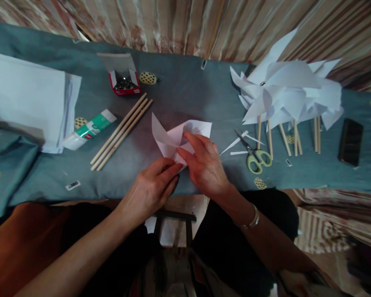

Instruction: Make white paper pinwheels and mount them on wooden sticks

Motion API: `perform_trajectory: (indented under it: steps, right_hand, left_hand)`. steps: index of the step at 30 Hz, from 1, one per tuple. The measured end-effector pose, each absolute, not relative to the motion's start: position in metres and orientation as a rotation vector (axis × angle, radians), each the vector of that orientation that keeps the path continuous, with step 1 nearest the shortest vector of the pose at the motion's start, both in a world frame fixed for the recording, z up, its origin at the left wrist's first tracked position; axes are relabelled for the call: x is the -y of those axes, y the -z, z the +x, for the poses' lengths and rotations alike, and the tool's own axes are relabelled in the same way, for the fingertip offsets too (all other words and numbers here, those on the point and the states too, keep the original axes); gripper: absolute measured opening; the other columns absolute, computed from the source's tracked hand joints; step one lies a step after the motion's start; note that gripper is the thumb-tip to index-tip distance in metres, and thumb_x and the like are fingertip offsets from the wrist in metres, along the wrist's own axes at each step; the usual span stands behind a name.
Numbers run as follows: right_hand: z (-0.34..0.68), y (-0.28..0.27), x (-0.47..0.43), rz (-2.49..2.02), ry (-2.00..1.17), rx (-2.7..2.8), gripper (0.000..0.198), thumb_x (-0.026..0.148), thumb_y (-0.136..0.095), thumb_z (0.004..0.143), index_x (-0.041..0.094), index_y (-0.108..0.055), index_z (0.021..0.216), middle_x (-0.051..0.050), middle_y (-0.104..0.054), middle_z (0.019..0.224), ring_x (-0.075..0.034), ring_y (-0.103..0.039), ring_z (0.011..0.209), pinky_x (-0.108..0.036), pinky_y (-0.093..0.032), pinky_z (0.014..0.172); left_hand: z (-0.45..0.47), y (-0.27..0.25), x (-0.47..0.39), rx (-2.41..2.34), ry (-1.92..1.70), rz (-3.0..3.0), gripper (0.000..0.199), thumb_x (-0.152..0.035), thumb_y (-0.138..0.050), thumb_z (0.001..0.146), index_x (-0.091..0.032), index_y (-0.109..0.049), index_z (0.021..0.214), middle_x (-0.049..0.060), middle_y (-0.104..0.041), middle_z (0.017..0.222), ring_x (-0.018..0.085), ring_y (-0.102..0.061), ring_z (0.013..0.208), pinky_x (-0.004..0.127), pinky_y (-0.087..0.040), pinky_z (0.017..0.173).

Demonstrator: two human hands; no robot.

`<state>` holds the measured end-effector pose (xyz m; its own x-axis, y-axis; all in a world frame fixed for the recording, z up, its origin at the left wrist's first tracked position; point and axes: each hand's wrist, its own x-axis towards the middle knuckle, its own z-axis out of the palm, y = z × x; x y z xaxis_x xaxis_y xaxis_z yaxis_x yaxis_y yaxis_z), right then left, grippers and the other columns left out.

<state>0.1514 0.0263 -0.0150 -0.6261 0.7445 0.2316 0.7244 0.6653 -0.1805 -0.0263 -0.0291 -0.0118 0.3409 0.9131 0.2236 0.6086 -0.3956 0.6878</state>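
Note:
A white paper pinwheel (177, 136) with folded blades is between my two hands, at the near edge of the cloth-covered table. My left hand (156, 181) pinches its lower blade between thumb and fingers. My right hand (205, 163) grips the right part, thumb and forefinger pressed near the centre of the paper. Left of it lie wooden sticks (123, 132), side by side. Just to the right are green-handled scissors (255, 156) and thin paper strips (235, 143). Behind the sticks stands an opened red box (126, 90) holding small metal pins.
Several finished paper pinwheels (297, 86) on sticks are piled at the back right. A dark phone (351, 142) lies at the right. On the left are a stack of white paper (24, 95) and a glue tube (91, 128). A striped curtain (185, 24) hangs behind the table.

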Motion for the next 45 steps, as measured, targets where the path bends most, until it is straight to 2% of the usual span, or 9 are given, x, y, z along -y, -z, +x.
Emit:
perform_trajectory:
  steps: [6,12,20,27,33,40,45]
  right_hand:
    - [0.147,0.020,-0.019,-1.157,-0.038,2.549,0.030,0.009,-0.042,0.093,0.014,-0.065,0.112,-0.015,-0.058,0.138,-0.028,-0.051,0.123,-0.041,-0.047,0.090]
    - [0.145,0.023,-0.018,-1.151,-0.089,2.526,0.031,0.009,-0.039,0.094,0.009,-0.063,0.114,-0.020,-0.057,0.137,-0.032,-0.051,0.122,-0.047,-0.048,0.091]
    - [0.148,0.022,-0.024,-1.229,-0.181,2.534,0.031,0.013,-0.041,0.095,0.017,-0.068,0.110,-0.013,-0.054,0.142,-0.028,-0.047,0.129,-0.045,-0.046,0.101]
    - [0.171,0.013,-0.040,-1.136,-0.454,2.329,0.042,0.010,-0.039,0.092,0.022,-0.062,0.125,-0.008,-0.057,0.140,-0.023,-0.051,0.129,-0.046,-0.044,0.109]
    - [0.184,0.017,-0.072,-1.358,-0.427,2.238,0.045,0.028,-0.045,0.097,0.014,-0.051,0.139,-0.015,-0.054,0.144,-0.027,-0.047,0.137,-0.048,-0.038,0.115]
    - [0.191,0.012,-0.083,-1.387,-0.563,2.148,0.033,0.026,-0.053,0.092,0.019,-0.067,0.121,-0.009,-0.073,0.119,-0.025,-0.066,0.110,-0.045,-0.052,0.098]
    - [0.200,0.002,-0.071,-1.538,-0.747,2.024,0.026,0.027,-0.059,0.088,0.019,-0.073,0.109,-0.006,-0.077,0.095,-0.020,-0.071,0.081,-0.035,-0.056,0.078]
  left_hand:
    - [-0.027,0.009,0.031,-1.347,-0.787,2.141,0.029,-0.018,-0.049,0.096,-0.020,-0.062,0.122,0.010,-0.065,0.109,0.021,-0.068,0.097,0.035,-0.062,0.082]
    - [-0.027,0.005,0.028,-1.340,-0.740,2.224,0.027,-0.019,-0.047,0.097,-0.017,-0.060,0.121,0.013,-0.065,0.107,0.023,-0.067,0.096,0.037,-0.062,0.081]
    - [-0.026,0.008,0.025,-1.356,-0.724,2.301,0.024,-0.017,-0.047,0.096,-0.020,-0.060,0.116,0.010,-0.066,0.101,0.022,-0.068,0.090,0.037,-0.062,0.078]
    - [-0.029,0.011,0.027,-1.343,-0.760,2.342,0.023,-0.015,-0.050,0.095,-0.017,-0.059,0.117,0.011,-0.065,0.102,0.023,-0.067,0.091,0.038,-0.062,0.078]
    - [-0.030,0.009,0.025,-1.346,-0.715,2.349,0.024,-0.015,-0.049,0.095,-0.021,-0.059,0.117,0.011,-0.066,0.103,0.023,-0.067,0.091,0.039,-0.063,0.078]
    - [-0.036,0.005,0.024,-1.355,-0.734,2.362,0.025,-0.017,-0.048,0.095,-0.021,-0.060,0.117,0.011,-0.066,0.104,0.023,-0.068,0.089,0.039,-0.063,0.076]
    - [-0.051,0.001,0.015,-1.433,-0.722,2.485,0.025,-0.017,-0.049,0.095,-0.019,-0.062,0.116,0.012,-0.067,0.109,0.026,-0.066,0.092,0.043,-0.061,0.076]
